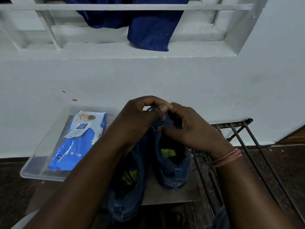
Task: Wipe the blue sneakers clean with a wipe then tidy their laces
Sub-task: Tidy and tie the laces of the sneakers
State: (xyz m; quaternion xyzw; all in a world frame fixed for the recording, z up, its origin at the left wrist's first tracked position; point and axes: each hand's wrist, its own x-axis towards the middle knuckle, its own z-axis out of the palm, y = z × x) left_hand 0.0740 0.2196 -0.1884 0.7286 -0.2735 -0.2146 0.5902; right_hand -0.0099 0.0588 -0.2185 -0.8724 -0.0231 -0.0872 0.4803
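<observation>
Two dark blue sneakers stand side by side, heels toward me, on a brown board. The left sneaker is partly covered by my left forearm. Over the front of the right sneaker both hands work the laces. My left hand pinches a dark lace loop between thumb and fingers. My right hand has its fingers curled round the laces near the tongue. A blue and white pack of wipes lies to the left. No loose wipe is in view.
The wipes pack lies in a clear plastic tray at the left. A black metal rack stands at the right on the dark floor. A white wall rises behind, with a window grille and a blue cloth hanging over the sill.
</observation>
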